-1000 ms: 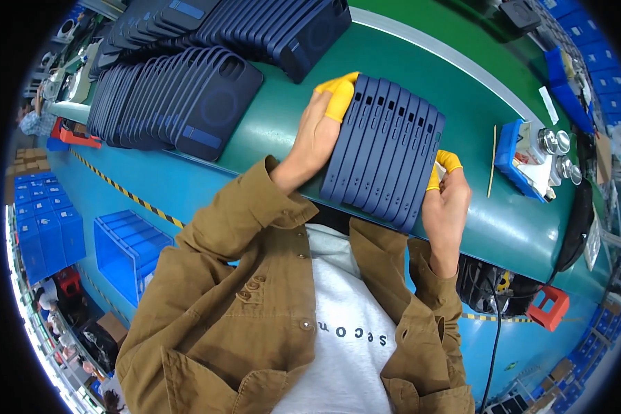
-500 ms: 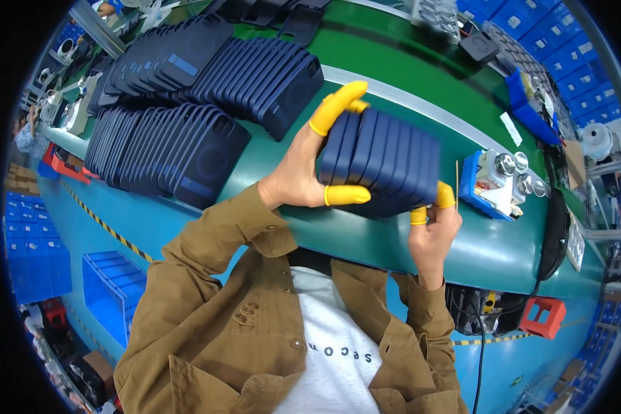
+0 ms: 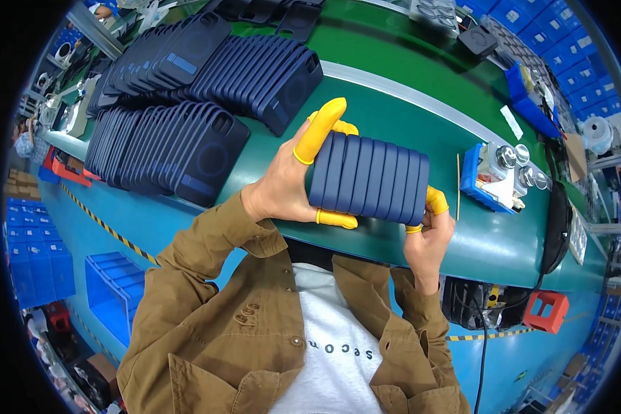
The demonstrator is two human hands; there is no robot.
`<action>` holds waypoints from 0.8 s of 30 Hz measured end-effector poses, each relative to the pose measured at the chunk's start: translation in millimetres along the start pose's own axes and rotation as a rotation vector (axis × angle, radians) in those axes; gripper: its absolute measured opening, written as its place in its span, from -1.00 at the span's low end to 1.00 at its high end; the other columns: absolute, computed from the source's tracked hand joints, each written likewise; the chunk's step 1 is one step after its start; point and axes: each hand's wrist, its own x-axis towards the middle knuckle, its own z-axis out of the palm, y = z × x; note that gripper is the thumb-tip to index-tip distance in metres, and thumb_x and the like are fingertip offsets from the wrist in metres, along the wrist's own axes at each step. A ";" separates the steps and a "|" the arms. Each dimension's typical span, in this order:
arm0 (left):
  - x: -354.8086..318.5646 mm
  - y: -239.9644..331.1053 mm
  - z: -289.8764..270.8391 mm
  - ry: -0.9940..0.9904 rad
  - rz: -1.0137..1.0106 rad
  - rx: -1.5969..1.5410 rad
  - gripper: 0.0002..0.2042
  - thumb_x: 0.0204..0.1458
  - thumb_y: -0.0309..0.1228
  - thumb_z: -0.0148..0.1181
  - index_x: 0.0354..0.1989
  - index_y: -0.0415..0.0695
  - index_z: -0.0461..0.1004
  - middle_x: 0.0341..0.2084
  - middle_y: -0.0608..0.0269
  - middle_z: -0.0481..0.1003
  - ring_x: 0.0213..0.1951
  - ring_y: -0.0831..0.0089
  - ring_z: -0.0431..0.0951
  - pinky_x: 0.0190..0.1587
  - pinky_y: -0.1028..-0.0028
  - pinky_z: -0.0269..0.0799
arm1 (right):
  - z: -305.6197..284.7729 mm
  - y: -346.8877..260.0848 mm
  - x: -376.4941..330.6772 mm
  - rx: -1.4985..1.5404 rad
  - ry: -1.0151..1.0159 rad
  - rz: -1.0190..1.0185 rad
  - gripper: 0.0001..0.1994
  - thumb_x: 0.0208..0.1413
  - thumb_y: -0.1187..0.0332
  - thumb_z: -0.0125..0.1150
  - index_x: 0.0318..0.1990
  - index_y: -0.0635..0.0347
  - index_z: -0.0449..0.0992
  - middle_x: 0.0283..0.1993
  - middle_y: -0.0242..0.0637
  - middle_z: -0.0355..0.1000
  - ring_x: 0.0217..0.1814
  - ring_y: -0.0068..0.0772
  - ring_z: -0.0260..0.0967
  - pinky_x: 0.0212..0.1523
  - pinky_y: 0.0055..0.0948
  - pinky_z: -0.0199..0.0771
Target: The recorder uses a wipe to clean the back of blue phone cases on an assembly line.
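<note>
Between my two hands is a stack of dark blue phone cases [image 3: 369,178], several pressed together with their long edges facing up. My left hand [image 3: 290,176], wearing yellow finger cots, grips the stack's left end, with the thumb below and the fingers along the top. At the right end, my right hand [image 3: 431,231] holds the lower corner with yellow-covered fingertips; part of its grip is hidden behind the cases. Rows of similar dark phone cases [image 3: 210,155] stand on the green bench to the left.
On the right of the bench [image 3: 493,248] sits a blue tray [image 3: 470,172] holding small bottles with metal lids. A thin stick [image 3: 458,186] lies beside it. Beyond a metal rail runs a green belt [image 3: 383,52]. A blue crate [image 3: 110,293] stands on the floor at left.
The held stack has tilted so its edges face up more squarely, and has shifted slightly left and down. Both hands have moved with it and keep their hold.
</note>
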 end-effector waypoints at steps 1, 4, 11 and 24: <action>-1.5 3.1 2.1 0.012 -0.037 -0.046 0.32 -0.44 -0.15 0.69 0.50 -0.28 -0.13 0.13 -0.04 0.38 0.05 0.04 0.50 0.33 0.19 0.20 | -0.9 -1.6 -2.3 0.014 0.005 0.045 -0.69 0.16 0.58 0.22 0.07 0.40 0.45 -0.12 -0.27 0.53 -0.09 -0.57 0.49 -0.07 -0.58 0.49; -4.8 16.3 6.8 0.058 -0.090 -0.050 0.35 -0.44 -0.15 0.70 0.51 -0.27 -0.18 0.22 -0.06 0.33 0.11 0.02 0.46 0.27 0.20 0.28 | -4.3 -11.4 -4.7 -0.001 0.006 0.099 -0.72 0.14 0.59 0.23 0.02 0.41 0.48 -0.15 -0.20 0.56 -0.12 -0.46 0.54 -0.07 -0.50 0.54; -17.3 63.7 0.6 -0.030 -0.287 0.284 0.22 -0.32 -0.19 0.63 0.48 -0.31 -0.11 0.28 -0.14 0.28 0.15 -0.06 0.42 0.18 0.15 0.36 | -13.3 -34.4 -18.4 0.019 -0.036 0.219 -0.73 0.09 0.61 0.23 -0.03 0.43 0.50 -0.22 -0.12 0.58 -0.15 -0.34 0.59 -0.07 -0.43 0.57; -84.8 37.2 36.5 -0.081 -0.305 0.103 -0.05 -0.27 -0.12 0.61 0.37 -0.08 0.26 0.42 -0.24 -0.03 0.39 -0.21 0.14 0.35 0.07 0.25 | 3.9 17.9 -62.6 0.268 -0.018 0.229 -0.79 0.26 0.52 0.17 0.02 0.34 0.42 0.22 -0.14 0.40 0.20 -0.45 0.33 0.23 -0.44 0.29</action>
